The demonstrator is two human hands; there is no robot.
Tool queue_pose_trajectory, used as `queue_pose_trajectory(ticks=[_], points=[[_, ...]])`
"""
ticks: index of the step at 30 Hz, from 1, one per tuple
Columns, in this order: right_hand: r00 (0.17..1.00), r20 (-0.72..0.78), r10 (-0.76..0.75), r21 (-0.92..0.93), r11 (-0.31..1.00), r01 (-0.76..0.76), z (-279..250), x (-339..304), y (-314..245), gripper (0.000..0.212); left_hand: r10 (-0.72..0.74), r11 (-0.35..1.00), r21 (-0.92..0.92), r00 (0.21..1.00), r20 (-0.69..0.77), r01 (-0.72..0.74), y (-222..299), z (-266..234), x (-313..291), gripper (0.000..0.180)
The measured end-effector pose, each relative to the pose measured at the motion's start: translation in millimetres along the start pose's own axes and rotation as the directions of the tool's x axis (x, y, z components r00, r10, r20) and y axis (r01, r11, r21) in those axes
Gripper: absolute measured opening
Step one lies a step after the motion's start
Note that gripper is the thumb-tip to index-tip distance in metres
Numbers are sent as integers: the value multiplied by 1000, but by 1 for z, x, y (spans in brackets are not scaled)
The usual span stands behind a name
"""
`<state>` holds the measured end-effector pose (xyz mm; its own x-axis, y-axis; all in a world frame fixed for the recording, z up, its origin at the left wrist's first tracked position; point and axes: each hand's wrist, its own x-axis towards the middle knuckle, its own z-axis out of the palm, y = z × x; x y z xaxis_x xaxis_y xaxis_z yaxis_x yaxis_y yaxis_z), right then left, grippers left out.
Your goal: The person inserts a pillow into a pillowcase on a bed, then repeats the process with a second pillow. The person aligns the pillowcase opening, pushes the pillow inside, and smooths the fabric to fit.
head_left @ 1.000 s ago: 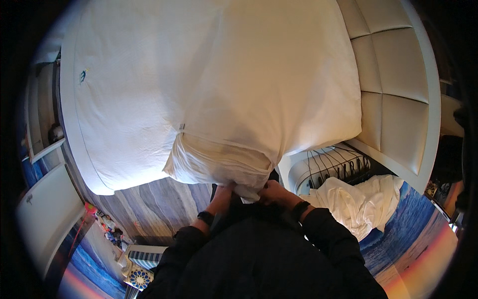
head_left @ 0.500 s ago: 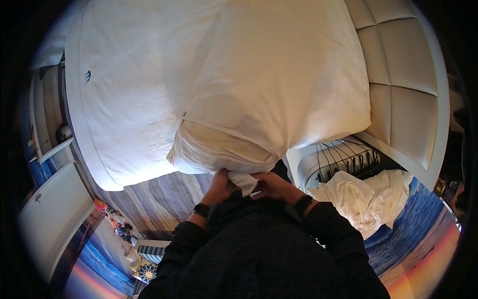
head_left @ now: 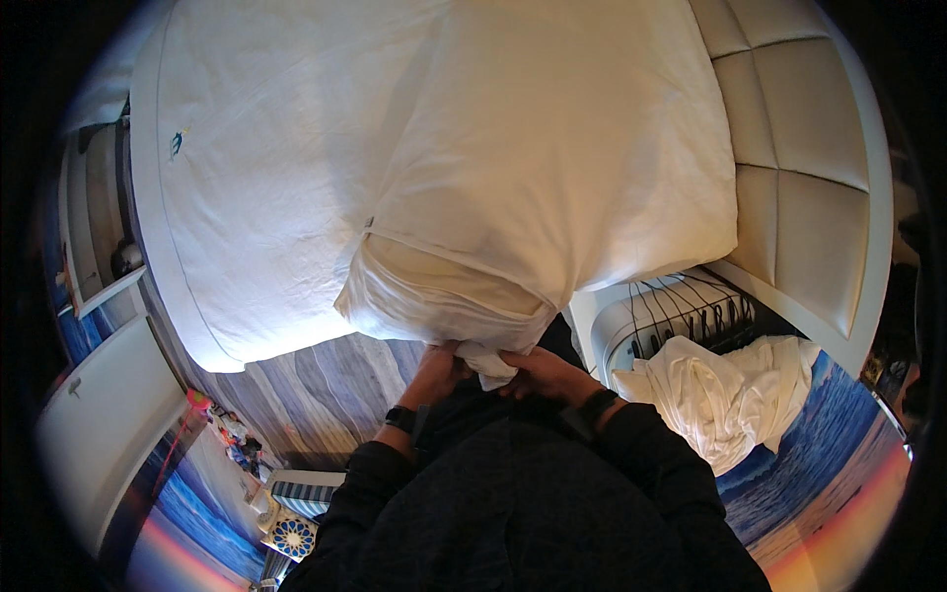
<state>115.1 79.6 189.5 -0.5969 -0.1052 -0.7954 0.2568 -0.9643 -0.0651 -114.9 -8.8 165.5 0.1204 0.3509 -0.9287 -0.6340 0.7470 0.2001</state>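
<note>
A bunched end of white cloth (head_left: 490,367) sits between my two hands, close in front of my body. My left hand (head_left: 437,371) grips it from one side, fingers curled in. From the other side my right hand (head_left: 545,374) pinches it with the thumb on top. The cloth hangs from a large, padded white cover (head_left: 592,148), which lies over the bed. Near my hands this cover has a hemmed opening (head_left: 449,286), with folded white fabric showing inside. I cannot tell whether a pillow or a quilt fills it.
A white mattress (head_left: 247,217) with a small coloured motif spreads left, and a padded headboard (head_left: 804,128) stands right. Crumpled white cloth (head_left: 725,395) lies near my right elbow, beside a pale rounded thing with dark slots (head_left: 681,314). A white panel (head_left: 113,414) stands left.
My hands have shifted slightly and drawn closer around the bunched cloth, with the right fingers curling further under it. The cover and the bed stay nearly the same.
</note>
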Motion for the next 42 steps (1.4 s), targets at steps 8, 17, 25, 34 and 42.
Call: queue_pose_trajectory(ticks=[8,17,25,34,42], points=[[959,-283,2,-335,937,-101,10,-18,-3,54,-220,975,53,948,231,214,8,25,-40,56],[921,-385,-57,-439,889,-128,6,-36,-3,57,68,944,283,940,335,-170,-45,24,5,54],[971,-231,-67,-432,901,-40,25,-28,-17,47,271,960,107,958,-96,-260,-51,43,12,41],[716,84,-693,-738,440,512,90,-66,-72,29,618,343,713,719,318,-611,25,7,-52,24],[769,211,-603,-975,-75,208,111,-48,-106,22,289,874,-469,913,287,-129,28,11,-41,38]])
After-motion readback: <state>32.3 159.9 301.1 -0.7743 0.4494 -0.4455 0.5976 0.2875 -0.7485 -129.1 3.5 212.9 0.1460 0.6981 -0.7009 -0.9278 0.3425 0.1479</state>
